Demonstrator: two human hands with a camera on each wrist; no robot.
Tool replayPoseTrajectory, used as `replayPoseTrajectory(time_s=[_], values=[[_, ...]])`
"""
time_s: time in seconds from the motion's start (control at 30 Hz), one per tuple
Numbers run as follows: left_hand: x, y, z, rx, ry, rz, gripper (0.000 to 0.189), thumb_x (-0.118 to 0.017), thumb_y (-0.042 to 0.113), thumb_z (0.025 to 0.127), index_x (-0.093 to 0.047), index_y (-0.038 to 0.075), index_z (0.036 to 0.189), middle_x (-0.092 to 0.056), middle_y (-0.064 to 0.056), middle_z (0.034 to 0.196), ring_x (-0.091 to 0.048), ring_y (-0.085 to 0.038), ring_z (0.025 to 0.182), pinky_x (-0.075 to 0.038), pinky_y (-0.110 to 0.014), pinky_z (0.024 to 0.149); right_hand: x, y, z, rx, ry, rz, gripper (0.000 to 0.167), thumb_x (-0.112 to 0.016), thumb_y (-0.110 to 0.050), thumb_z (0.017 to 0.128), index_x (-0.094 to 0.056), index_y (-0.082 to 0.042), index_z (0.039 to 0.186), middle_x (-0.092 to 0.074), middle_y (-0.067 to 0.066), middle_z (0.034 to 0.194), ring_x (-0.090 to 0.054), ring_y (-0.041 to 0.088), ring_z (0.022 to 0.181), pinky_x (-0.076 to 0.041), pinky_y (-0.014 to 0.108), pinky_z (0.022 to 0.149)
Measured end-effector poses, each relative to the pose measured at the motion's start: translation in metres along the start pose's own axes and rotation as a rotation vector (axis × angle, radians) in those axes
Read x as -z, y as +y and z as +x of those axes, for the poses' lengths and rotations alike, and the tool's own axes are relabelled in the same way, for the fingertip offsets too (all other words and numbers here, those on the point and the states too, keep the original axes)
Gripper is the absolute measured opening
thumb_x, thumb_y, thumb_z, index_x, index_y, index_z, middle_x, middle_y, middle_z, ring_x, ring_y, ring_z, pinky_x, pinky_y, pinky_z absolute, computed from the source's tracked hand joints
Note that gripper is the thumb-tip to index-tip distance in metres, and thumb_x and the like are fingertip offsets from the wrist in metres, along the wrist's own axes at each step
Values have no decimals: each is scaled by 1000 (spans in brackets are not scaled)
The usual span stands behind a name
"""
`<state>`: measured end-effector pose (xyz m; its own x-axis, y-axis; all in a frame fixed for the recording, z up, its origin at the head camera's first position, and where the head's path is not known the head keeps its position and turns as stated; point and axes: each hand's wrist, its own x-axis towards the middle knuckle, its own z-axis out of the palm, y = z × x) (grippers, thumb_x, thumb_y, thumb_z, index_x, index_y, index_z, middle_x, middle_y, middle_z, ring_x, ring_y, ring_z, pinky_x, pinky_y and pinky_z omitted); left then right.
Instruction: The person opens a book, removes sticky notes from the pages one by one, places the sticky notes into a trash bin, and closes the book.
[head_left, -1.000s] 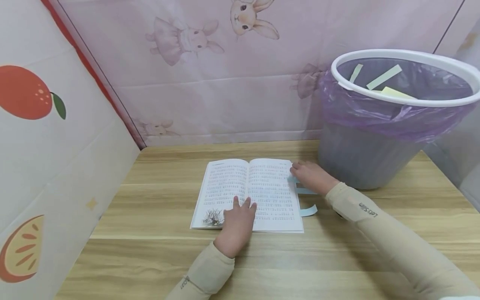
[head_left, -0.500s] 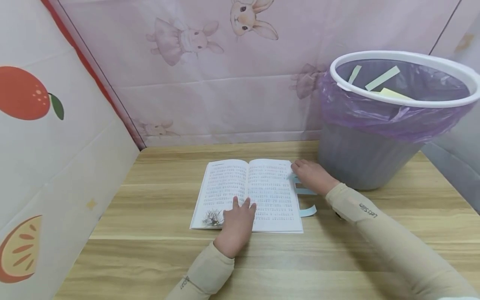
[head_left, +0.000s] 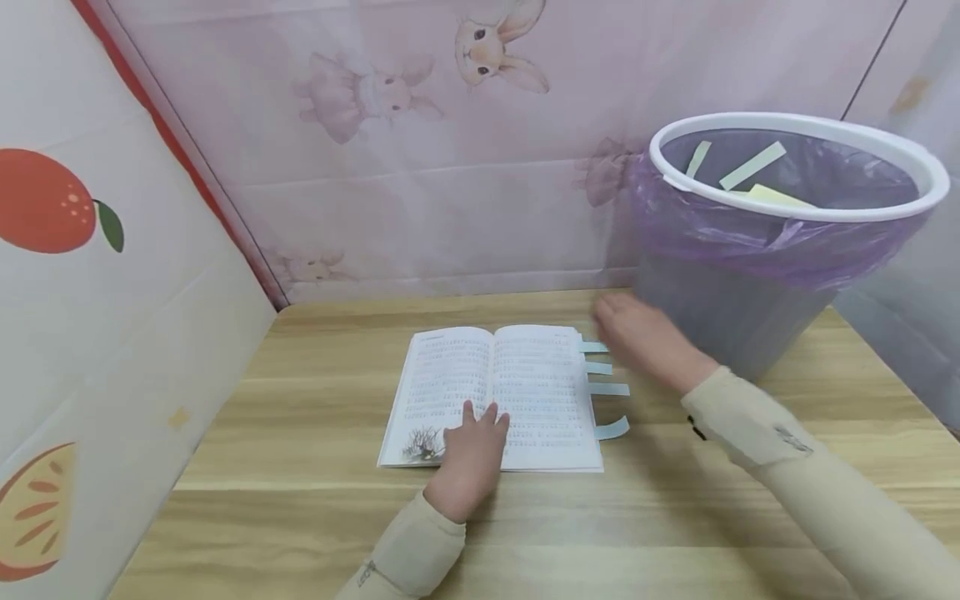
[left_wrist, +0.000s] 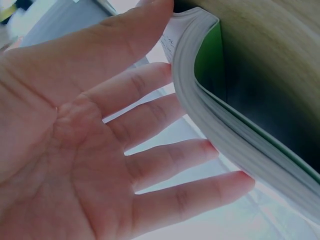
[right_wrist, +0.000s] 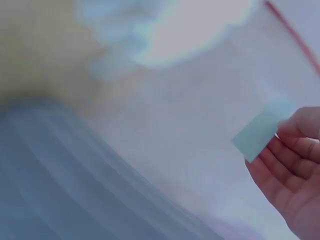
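Observation:
An open book (head_left: pixel 543 387) with printed text lies on the wooden table. Its lower middle, near the spine, is pressed by the spread fingers of my left hand (head_left: pixel 472 454). In the left wrist view, those fingertips touch the pages, and a green cover shows beneath. Several pale blue sticky tabs (head_left: pixel 609 389) jut from the book's right edge. My right hand (head_left: pixel 651 342) is raised between the book and the bin, slightly blurred. Between thumb and fingers it pinches a pale green-blue sticky tab (right_wrist: pixel 260 132), seen in the right wrist view but hidden in the head view.
A grey bin (head_left: pixel 720 300) with a white rim and purple liner stands at the back right of the table (head_left: pixel 322 533). Inside are paper strips (head_left: pixel 752 165) and a yellow piece (head_left: pixel 776 196). A pink curtain (head_left: pixel 420 217) with rabbits hangs behind.
My right hand has lifted off the book's top right edge and moved up and right toward the bin, uncovering the upper tabs. The left hand stays on the book. The view has tilted slightly.

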<state>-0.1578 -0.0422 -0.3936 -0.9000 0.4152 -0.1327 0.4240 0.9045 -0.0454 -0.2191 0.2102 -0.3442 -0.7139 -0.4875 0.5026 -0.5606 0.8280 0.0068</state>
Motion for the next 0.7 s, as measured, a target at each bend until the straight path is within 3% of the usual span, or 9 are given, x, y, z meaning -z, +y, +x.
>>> replayPoseTrajectory(time_s=[0.1,0.17,0.3,0.37,0.43,0.6,0.7], values=[[-1,-1,0,7,-1,-5,42,-53,0,93,-59,14,132,-53,-5,140,-46,-39,129,-54,-55,79,61,-5,9,72,251,-57,6,-57,8,82,-55,6,87,-56,18,80,-54,35,72,-49,42,60],[0,-2,1,9,0,-12,41,-53,0,94,-59,13,132,-52,-6,140,-45,-40,129,-53,-56,79,100,0,13,73,403,-124,6,-57,8,82,-55,9,88,-57,23,80,-53,40,71,-46,46,60],[1,-5,3,9,-17,-32,41,-51,0,95,-57,11,134,-50,-8,142,-43,-41,131,-52,-57,82,158,20,15,-128,527,-218,11,-54,3,87,-59,13,90,-58,28,84,-52,46,78,-43,56,63],[2,-5,3,6,-15,-41,41,-50,0,95,-57,10,134,-50,-9,142,-43,-42,130,-52,-58,82,175,34,14,-249,511,-230,14,-52,4,87,-60,14,90,-58,30,85,-51,48,81,-40,59,66],[2,-5,3,0,-9,-47,41,-51,-1,94,-57,10,133,-51,-10,141,-43,-43,130,-52,-58,81,187,47,13,-355,426,-239,17,-50,5,87,-62,16,90,-58,32,86,-51,49,82,-39,60,69],[0,-2,2,-19,-11,-50,41,-52,-1,93,-58,9,133,-51,-10,141,-43,-43,130,-52,-59,81,200,73,8,-502,116,-264,19,-49,6,86,-63,17,94,-55,35,85,-48,50,79,-39,60,67],[-1,0,2,-28,-14,-53,41,-53,-1,93,-58,9,133,-51,-10,141,-43,-43,130,-52,-59,81,201,82,3,-563,-7,-271,21,-50,5,86,-62,15,101,-55,36,92,-49,53,83,-40,63,68]])
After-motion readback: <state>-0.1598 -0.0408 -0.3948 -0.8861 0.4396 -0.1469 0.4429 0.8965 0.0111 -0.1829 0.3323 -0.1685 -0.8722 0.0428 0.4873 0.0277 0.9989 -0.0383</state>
